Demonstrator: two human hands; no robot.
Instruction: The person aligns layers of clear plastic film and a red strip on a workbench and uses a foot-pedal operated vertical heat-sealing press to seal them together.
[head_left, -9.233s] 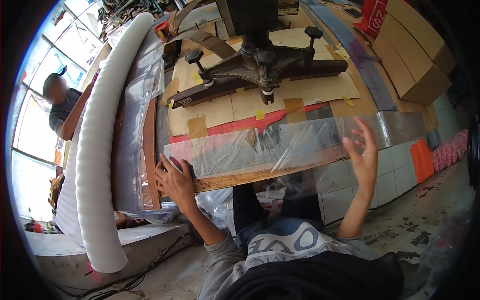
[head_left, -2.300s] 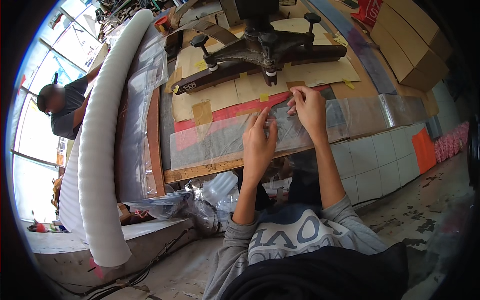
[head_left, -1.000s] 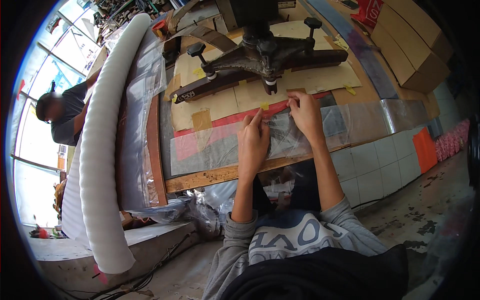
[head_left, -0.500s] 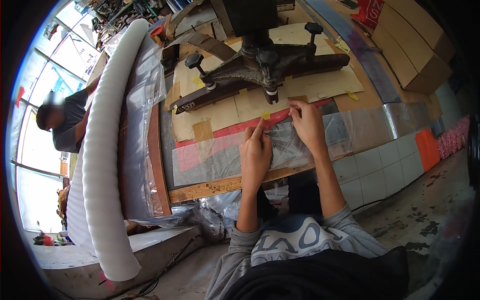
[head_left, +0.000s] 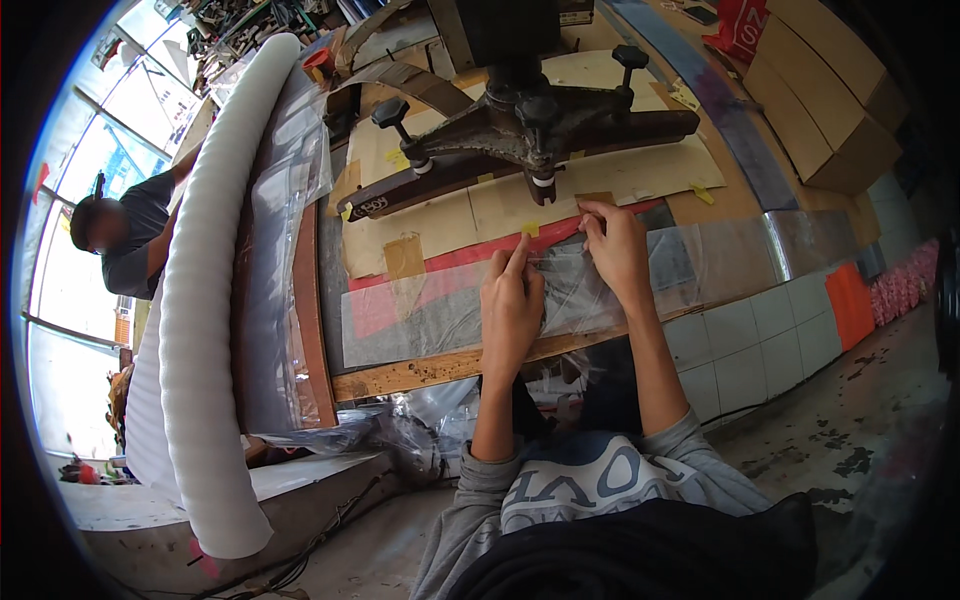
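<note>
My left hand (head_left: 511,308) rests over a clear plastic film (head_left: 440,330) at the table's near edge. Its index finger points at a small yellow tape piece (head_left: 530,229); thumb and index stand apart, the other fingers are curled. To the right, my right hand (head_left: 615,247) stretches its index finger to the near edge of a tan board (head_left: 430,240), thumb apart from it. Nothing shows between the fingers of either hand. Red sheet material (head_left: 480,255) shows under the board's edge. Just beyond my hands stands a dark metal press head (head_left: 530,130) on a bar across the board.
A long white foam roll (head_left: 210,260) lies along the left side, with a person (head_left: 125,235) behind it. Cardboard boxes (head_left: 820,90) and a red bag (head_left: 738,28) stand at far right. A wooden strip (head_left: 400,378) edges the table.
My view has shifted very slightly. Both hands keep their places at the board's edge. The person behind the foam roll has moved their head a little.
</note>
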